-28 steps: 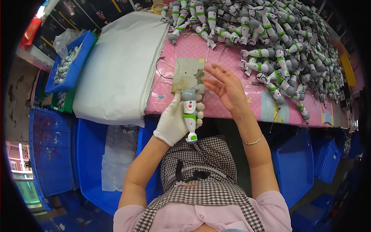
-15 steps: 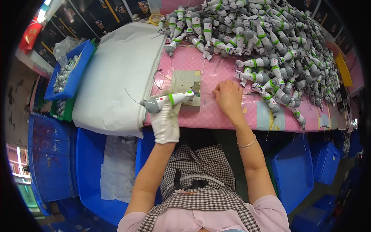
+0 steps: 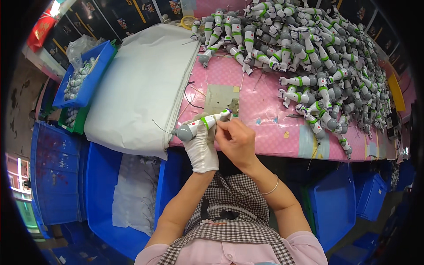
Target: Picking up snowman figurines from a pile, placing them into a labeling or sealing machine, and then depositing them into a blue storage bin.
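My left hand (image 3: pixel 201 148), in a white glove, is closed around a toy arm (image 3: pixel 211 121). The toy arm is white with green bands, a grey ball-shaped shoulder and a thin wire trailing from it. My bare right hand (image 3: pixel 238 140) is against the toy arm's narrow hand end, its fingers curled in a pinch. Whatever it may hold is hidden. Just beyond both hands, a grey metal plate (image 3: pixel 215 95) lies on the pink table covering (image 3: pixel 265 106).
A large heap of similar toy arms (image 3: pixel 327 79) covers the back and right of the table. White sheets (image 3: pixel 137 84) lie on the left. Blue bins hold grey-white parts (image 3: pixel 76 84) at far left. More blue bins (image 3: pixel 333 194) stand below the table edge.
My right hand has moved left and nearer, from the table to the toy arm, and its fingers have curled in. My left hand still holds the toy arm, slightly lower and further right.
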